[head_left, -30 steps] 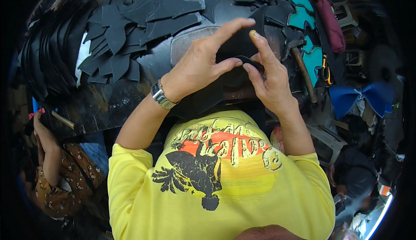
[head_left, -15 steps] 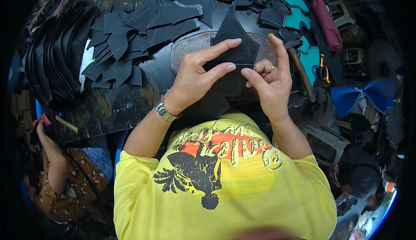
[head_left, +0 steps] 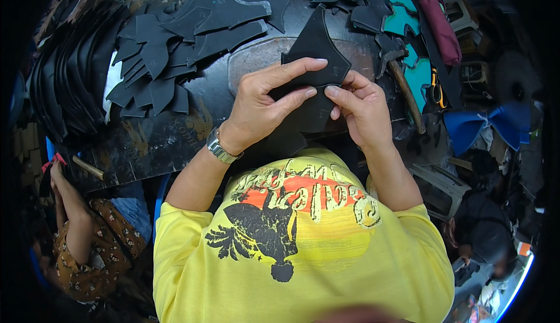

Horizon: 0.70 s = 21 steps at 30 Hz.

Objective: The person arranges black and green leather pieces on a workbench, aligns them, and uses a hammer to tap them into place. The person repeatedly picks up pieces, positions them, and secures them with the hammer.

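"So, what did we have at the far left?"

"We saw a stack of curved black sheets (head_left: 73,78), then a heap of cut black shapes (head_left: 154,49) beside it on the dark table (head_left: 166,145)."

"And the left hand (head_left: 261,94)?"

"We found it gripping the pointed black piece (head_left: 315,40) from the left. Its forefinger lay across the front, and its thumb tip sat by a crosswise line where that piece met a lower black piece (head_left: 309,113). We couldn't see its other fingers."

"Where did the pieces lie, exactly?"

"Between the two hands, as we saw it: the pointed one rose past the fingers, its tip away from the yellow shirt (head_left: 315,230), and the lower one reached back toward the shirt."

"What about the right hand (head_left: 364,110)?"

"We saw it clamped at the right end of that line, thumb in front, fingers curled behind the edge. The two thumb tips were near each other."

"Farther right?"

"We had a hammer (head_left: 406,95) with a wooden handle, a teal shape (head_left: 419,84), and orange-and-black cutters (head_left: 436,90)."
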Available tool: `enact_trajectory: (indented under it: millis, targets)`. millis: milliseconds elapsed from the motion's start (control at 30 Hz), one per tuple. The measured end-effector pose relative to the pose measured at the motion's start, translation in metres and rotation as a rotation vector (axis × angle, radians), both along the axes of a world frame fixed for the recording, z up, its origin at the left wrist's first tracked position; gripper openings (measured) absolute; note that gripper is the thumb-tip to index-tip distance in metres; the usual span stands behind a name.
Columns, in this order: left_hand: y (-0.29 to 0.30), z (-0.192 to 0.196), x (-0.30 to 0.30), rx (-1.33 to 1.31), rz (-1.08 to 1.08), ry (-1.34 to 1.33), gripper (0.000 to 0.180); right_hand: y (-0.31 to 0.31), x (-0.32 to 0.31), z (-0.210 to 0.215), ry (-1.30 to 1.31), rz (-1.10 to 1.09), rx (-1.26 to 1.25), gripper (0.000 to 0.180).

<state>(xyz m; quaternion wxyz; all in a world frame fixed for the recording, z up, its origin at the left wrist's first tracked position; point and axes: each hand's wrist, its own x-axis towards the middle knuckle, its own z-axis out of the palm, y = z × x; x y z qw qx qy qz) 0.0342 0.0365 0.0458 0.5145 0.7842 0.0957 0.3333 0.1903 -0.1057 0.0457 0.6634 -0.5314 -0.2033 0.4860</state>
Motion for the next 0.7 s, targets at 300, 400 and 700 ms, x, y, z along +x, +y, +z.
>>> enact_trajectory:
  millis: [300, 400, 700]
  targets:
    - [-0.030, 0.008, -0.025, 0.573, 0.144, 0.343, 0.083, -0.016, 0.020, -0.021, 0.159, -0.258, 0.069, 0.007]
    - [-0.045, -0.014, -0.018, 0.597, -0.059, 0.463, 0.077, -0.028, 0.026, -0.018, -0.312, -0.157, -0.193, 0.018]
    - [-0.049, -0.024, -0.014, 0.718, -0.076, 0.551, 0.074, -0.063, 0.070, 0.003, -1.339, -0.292, -0.555, 0.017]
